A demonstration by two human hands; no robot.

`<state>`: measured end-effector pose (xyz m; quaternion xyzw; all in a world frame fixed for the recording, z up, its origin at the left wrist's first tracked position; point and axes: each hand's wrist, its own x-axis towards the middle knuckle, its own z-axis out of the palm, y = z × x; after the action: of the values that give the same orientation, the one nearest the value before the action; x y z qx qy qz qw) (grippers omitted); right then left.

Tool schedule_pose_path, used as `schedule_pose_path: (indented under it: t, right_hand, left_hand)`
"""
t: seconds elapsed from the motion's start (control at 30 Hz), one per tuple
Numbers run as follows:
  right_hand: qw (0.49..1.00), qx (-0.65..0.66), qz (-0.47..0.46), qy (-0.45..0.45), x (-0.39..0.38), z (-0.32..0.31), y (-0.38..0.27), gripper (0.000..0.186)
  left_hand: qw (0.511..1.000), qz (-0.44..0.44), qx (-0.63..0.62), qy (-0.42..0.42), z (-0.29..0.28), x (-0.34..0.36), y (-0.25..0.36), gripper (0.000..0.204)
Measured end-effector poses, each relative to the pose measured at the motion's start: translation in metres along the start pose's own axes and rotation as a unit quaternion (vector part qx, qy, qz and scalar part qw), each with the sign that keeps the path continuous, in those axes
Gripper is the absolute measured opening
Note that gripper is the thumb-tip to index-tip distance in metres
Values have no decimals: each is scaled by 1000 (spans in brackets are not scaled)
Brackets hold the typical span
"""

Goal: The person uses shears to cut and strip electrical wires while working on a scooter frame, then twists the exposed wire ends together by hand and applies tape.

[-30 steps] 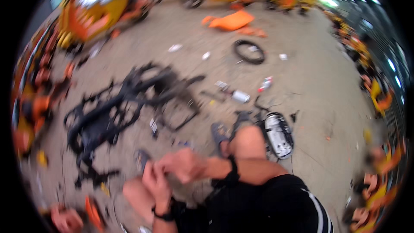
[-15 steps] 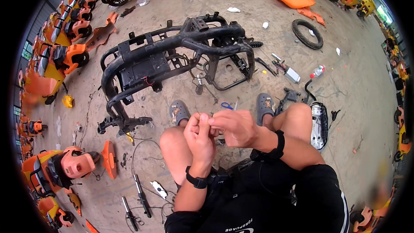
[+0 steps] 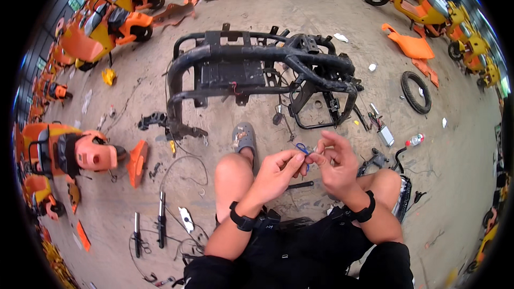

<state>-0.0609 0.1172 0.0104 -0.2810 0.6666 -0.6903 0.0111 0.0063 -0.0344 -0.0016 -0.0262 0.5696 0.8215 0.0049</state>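
Note:
My left hand (image 3: pixel 279 171) and my right hand (image 3: pixel 337 165) meet in front of my knees, fingertips almost touching. Thumb and forefinger of the left are pinched together. On the right, thumb and forefinger also pinch, while the other fingers are raised. What lies between the fingertips is too small to make out. Blue-handled scissors (image 3: pixel 301 147) show right at the fingertips, partly covered; I cannot tell whether they lie on the floor behind or touch my fingers. Beyond the hands, a black scooter frame (image 3: pixel 235 53) rests on the floor.
Two fork tubes, one a black tube (image 3: pixel 161 219), lie at left near loose cables. An orange panel (image 3: pixel 137 164) lies beside a scooter (image 3: pixel 93 152). To the right are a silver box (image 3: pixel 385 136), a bottle (image 3: pixel 415 139) and a tyre (image 3: pixel 416 92). Yellow-orange scooters line the far edges.
The view has turned, so the frame sits further right. My hands have shifted right and slightly down, and the right hand's outer fingers have lifted. The scissors now appear against the fingertips.

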Motion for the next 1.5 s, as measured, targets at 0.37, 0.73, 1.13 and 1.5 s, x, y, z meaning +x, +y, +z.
schedule_pose_path:
  t: [0.37,0.73,1.13,1.5]
  right_hand:
    - [977,-144,-13,-155,23,-16,-26,31]
    - [992,-107,6,-59,14,-16,-15,21]
    - [954,-256,-160,-2,11,-13,-1,32]
    - [972,-211,-100,-25,9,-13,-4,39]
  left_hand:
    - [987,38,114,107,24,-4,0,18]
    - [996,14,22,91,24,-5,3,20]
    - [976,54,167,131,27,-6,-6,20]
    - [978,46,159,127,24,-7,-3,16]
